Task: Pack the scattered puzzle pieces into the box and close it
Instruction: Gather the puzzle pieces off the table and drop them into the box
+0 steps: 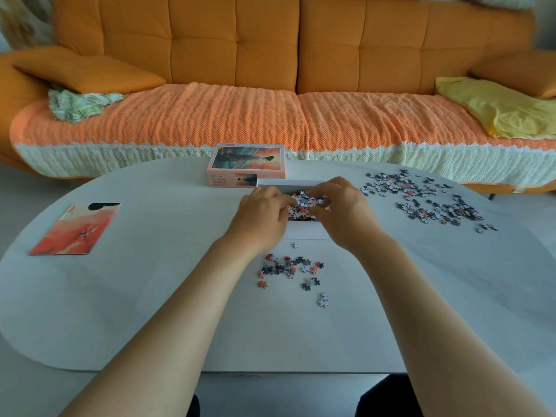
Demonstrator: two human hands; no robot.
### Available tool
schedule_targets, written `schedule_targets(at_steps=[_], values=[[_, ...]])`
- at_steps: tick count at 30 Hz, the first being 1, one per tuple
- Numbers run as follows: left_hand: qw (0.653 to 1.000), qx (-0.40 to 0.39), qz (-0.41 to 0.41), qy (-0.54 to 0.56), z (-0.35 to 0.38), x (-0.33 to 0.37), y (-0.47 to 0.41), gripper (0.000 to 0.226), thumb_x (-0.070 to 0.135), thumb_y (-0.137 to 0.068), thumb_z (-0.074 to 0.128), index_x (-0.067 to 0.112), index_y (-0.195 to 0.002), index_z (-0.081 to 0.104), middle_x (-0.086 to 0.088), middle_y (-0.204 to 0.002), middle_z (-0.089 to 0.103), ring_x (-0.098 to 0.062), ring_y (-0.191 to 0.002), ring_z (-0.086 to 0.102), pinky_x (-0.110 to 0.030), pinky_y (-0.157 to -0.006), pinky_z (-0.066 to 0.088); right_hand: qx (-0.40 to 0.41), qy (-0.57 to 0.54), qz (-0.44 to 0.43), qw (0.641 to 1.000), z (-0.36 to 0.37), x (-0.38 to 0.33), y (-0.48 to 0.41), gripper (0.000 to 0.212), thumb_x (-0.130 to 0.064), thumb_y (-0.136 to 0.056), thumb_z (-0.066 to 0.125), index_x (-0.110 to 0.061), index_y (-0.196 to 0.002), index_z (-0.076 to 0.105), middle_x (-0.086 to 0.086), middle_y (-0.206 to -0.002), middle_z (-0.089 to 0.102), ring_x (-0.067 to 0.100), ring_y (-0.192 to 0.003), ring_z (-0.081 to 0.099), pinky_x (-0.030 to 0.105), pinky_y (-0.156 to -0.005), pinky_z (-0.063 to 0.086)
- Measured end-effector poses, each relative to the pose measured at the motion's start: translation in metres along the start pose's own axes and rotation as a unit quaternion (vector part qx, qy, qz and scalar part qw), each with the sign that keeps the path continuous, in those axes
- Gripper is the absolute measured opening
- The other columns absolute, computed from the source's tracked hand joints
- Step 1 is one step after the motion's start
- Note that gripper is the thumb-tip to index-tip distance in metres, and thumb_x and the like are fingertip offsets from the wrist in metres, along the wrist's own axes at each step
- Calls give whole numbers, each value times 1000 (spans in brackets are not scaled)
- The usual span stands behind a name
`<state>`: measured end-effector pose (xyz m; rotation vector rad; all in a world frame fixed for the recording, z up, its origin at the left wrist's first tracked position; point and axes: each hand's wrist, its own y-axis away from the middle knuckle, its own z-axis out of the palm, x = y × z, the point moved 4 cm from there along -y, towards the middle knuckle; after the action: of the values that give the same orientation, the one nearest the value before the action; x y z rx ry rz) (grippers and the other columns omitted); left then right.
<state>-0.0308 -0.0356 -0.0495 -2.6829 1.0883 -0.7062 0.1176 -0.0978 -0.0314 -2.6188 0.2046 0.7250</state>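
A white open box (288, 183) lies at the table's middle, holding a heap of puzzle pieces (304, 206). My left hand (261, 216) and my right hand (343, 212) are both over the box, fingers curled round a clump of pieces between them. The pink box lid (246, 164) with a picture on top lies just behind the box. A small scatter of pieces (288, 269) lies on the table in front of the box, below my wrists. A larger scatter of pieces (424, 197) spreads across the table's right side.
A picture sheet (76, 228) in orange and pink lies flat at the table's left. The white table (135, 296) has a rounded outline. An orange sofa (270, 85) stands behind it, with a yellow cloth (496, 106) on the right and crumpled fabric (78, 105) on the left.
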Motion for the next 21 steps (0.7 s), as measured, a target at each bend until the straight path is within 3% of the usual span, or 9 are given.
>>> schedule_targets(at_steps=[2, 6, 8, 10, 13, 16, 19, 21], values=[[1000, -18, 16, 10, 1, 2, 5, 32, 19, -99, 44, 25, -123, 64, 2, -117, 58, -21, -115, 47, -38, -98, 36, -28, 27, -12, 999, 2, 2, 4, 15, -22, -90, 64, -24, -102, 73, -5, -104, 60, 13, -85, 55, 27, -77, 45], [998, -49, 42, 26, 0, 6, 15, 32, 27, -99, 46, 26, -128, 61, 3, -113, 60, -19, -110, 51, -40, -95, 41, -115, 80, -58, 988, 14, -2, 18, 24, -32, -96, 53, -28, -112, 70, -4, -104, 63, 20, -100, 56, 38, -86, 48], [998, -34, 44, 39, -6, 5, 19, 34, 26, -99, 49, 24, -131, 58, 3, -119, 60, -19, -113, 51, -38, -97, 41, -87, 90, -79, 989, 12, -5, 21, 24, -27, -95, 55, -25, -113, 70, -2, -107, 65, 23, -103, 56, 41, -89, 47], [998, -3, 54, 28, -12, 5, 24, 32, 23, -97, 53, 21, -128, 60, 3, -119, 59, -18, -113, 50, -36, -98, 41, -33, 88, -105, 990, 5, -10, 24, 21, -18, -92, 58, -21, -107, 73, -1, -102, 66, 22, -98, 56, 36, -85, 48], [997, 28, 74, 22, -21, 9, 35, 17, 18, -93, 58, 18, -107, 67, 7, -103, 58, -15, -99, 53, -29, -81, 43, -31, 47, -137, 989, 0, -25, 33, 22, -10, -90, 57, -18, -100, 76, -2, -92, 65, 14, -82, 56, 25, -72, 46], [998, 6, 59, 26, -23, 10, 48, 8, 19, -93, 58, 24, -95, 63, 14, -93, 50, -8, -77, 50, -23, -63, 37, -111, 52, -145, 982, 10, -33, 46, 26, -11, -93, 54, -21, -107, 74, -6, -95, 63, 12, -80, 58, 28, -74, 50], [997, -67, 21, 20, -18, 4, 63, 17, 29, -93, 56, 32, -109, 59, 16, -104, 48, -3, -77, 48, -25, -66, 39, -175, 97, -116, 973, 23, -25, 59, 32, -17, -97, 52, -24, -125, 64, -5, -123, 58, 17, -108, 55, 35, -91, 49], [991, -130, 1, -7, -12, -2, 74, 41, 41, -89, 57, 33, -129, 52, 14, -117, 44, -4, -100, 47, -28, -80, 44, -200, 123, -115, 965, 29, -21, 66, 36, -17, -97, 51, -24, -131, 59, -6, -131, 52, 19, -115, 47, 39, -95, 45]])
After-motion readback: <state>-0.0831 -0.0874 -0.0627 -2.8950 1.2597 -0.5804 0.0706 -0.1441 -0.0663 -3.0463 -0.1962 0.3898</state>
